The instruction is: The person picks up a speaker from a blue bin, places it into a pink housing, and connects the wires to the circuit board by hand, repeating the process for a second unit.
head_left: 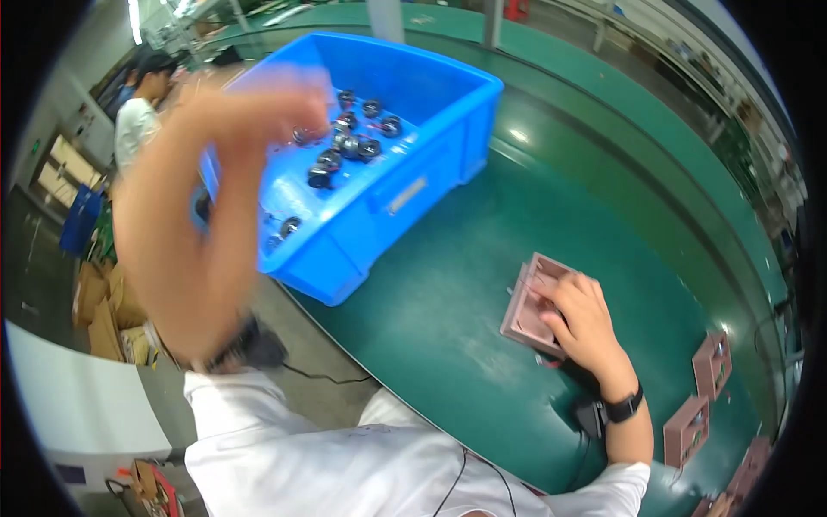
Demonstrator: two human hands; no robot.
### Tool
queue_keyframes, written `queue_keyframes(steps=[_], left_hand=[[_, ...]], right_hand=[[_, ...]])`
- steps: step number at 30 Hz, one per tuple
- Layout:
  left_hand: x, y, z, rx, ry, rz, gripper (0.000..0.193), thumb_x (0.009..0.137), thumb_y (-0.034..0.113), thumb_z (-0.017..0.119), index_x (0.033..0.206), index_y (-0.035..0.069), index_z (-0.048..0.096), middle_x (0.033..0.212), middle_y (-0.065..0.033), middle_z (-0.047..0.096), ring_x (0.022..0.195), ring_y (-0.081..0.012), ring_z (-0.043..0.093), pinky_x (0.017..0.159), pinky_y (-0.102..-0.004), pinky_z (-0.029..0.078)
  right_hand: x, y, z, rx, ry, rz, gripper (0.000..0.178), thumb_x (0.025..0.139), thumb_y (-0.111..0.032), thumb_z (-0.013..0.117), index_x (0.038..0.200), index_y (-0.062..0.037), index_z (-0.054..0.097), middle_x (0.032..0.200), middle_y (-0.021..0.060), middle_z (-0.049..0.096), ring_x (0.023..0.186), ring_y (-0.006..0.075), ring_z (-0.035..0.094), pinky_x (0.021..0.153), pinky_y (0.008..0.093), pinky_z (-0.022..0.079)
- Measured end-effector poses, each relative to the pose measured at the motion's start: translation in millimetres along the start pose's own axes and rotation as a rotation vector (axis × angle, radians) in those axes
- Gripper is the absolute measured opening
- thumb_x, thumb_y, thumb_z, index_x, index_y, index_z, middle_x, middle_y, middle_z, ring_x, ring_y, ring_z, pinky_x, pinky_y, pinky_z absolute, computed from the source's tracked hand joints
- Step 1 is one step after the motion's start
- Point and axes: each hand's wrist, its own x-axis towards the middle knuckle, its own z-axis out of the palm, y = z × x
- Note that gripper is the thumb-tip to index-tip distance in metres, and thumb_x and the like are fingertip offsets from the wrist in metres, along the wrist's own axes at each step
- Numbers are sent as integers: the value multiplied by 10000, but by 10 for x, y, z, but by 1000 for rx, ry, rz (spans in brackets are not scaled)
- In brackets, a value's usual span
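My left hand [289, 108] is raised over the large blue plastic bin [345, 250], its fingers smeared by motion. Whether it holds anything does not show. Inside the bin lie several small round black-and-silver parts [349, 146], some with thin red wires. On the green tabletop, an open pinkish-brown rectangular box [521, 314] sits under my right hand [581, 314]. That hand is closed over the box's right wall, with thumb and forefinger reaching into the hollow. A short red wire end pokes out by the box's near edge.
More pinkish boxes [687, 431] stand along the right side of the green table [448, 379]. A small black device [591, 418] with a cable lies beside my right wrist. Back left are a person in a light shirt [129, 133] and cardboard boxes [103, 319].
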Motion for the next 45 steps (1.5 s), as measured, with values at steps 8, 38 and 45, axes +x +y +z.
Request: queue_keyframes(steps=[8,38,45], left_hand=[[321,-3360,645,931,-1068,-290,214,822,234,625,923,72,722,935,-173,697,876,-321,687,736,-430,555],[-93,-3652,1364,691,-1599,-559,354,639,329,740,901,91,728,869,-127,700,791,-235,683,643,-376,538],[45,-3316,1329,461,-1753,-638,421,662,291,705,1028,87,656,845,-68,645,719,-209,614,610,-357,491]], right_hand=[[-107,-232,-32,1,32,122,277,785,-181,617,1042,-82,643,861,76,580,884,289,506,806,399,375],[-265,-259,-25,11,88,246,167,710,-97,622,870,-54,645,791,70,563,820,282,498,768,391,355],[-239,-286,-32,-10,82,245,138,716,-92,619,846,-56,646,794,74,569,829,281,507,769,385,357]])
